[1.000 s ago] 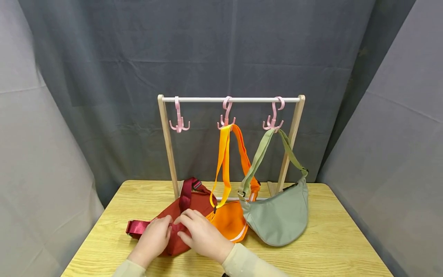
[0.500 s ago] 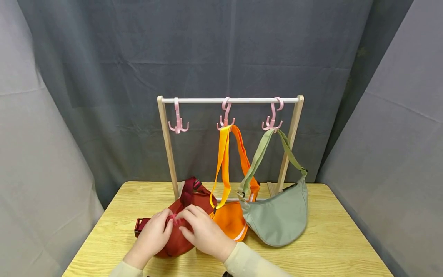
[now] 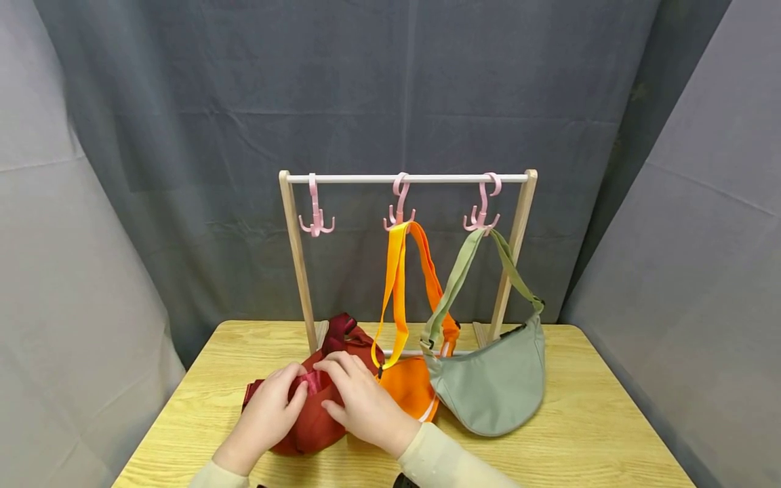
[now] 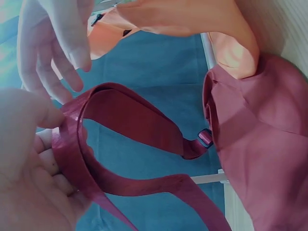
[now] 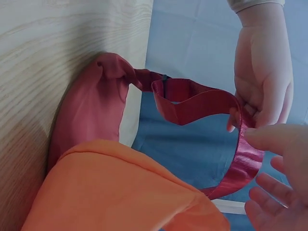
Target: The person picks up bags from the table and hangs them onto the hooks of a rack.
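Note:
A dark red shoulder bag (image 3: 314, 423) sits on the table in front of the rack's left side. Its satin-like strap (image 4: 132, 118) is raised in a loop above it. My left hand (image 3: 268, 410) grips the strap, thumb on one side and curled fingers on the other. Beside it is my right hand (image 3: 369, 407); in the right wrist view one digit touches the strap (image 5: 243, 161) and the remaining fingers are loose and spread. An orange bag (image 3: 405, 390) hangs by its strap from the middle pink hook (image 3: 399, 210), its body next to the red bag.
A grey-green bag (image 3: 488, 390) hangs from the right pink hook (image 3: 482, 210). The left pink hook (image 3: 316, 220) bears nothing. These hooks hang on a white rail (image 3: 354, 179) between wooden posts, standing on a wooden table (image 3: 579, 434). Grey curtains (image 3: 213, 169) surround it.
The strap's left end has drawn in to the right, toward the left hand. The red bag's body has bunched up rounder. Both hands have shifted slightly, the right one a little rightward.

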A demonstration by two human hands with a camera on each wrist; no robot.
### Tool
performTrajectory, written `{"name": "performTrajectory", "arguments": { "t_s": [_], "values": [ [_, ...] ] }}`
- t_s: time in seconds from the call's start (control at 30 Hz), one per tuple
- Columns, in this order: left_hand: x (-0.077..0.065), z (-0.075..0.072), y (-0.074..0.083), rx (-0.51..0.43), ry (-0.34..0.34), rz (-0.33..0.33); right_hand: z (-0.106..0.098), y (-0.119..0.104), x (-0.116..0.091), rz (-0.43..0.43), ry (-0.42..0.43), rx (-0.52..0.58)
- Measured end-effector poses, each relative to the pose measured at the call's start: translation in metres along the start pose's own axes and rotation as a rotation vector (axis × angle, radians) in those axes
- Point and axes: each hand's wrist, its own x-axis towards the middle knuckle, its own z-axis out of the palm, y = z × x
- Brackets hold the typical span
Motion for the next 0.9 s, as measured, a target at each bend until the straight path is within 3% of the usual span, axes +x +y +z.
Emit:
{"name": "performTrajectory", "arguments": {
  "t_s": [0.4,0.73,0.9],
  "values": [
    [-0.001,-0.013,0.017,-0.012,0.060,0.075,-0.009,0.002,0.007,-0.033,0.024,-0.014],
    [-0.005,-0.021,0.027,-0.049,0.048,0.101,-0.009,0.007,0.010,-0.092,0.088,-0.035],
    [-0.008,-0.022,0.030,-0.043,0.038,0.108,-0.010,0.007,0.011,-0.100,0.065,-0.032]
  ]
}}
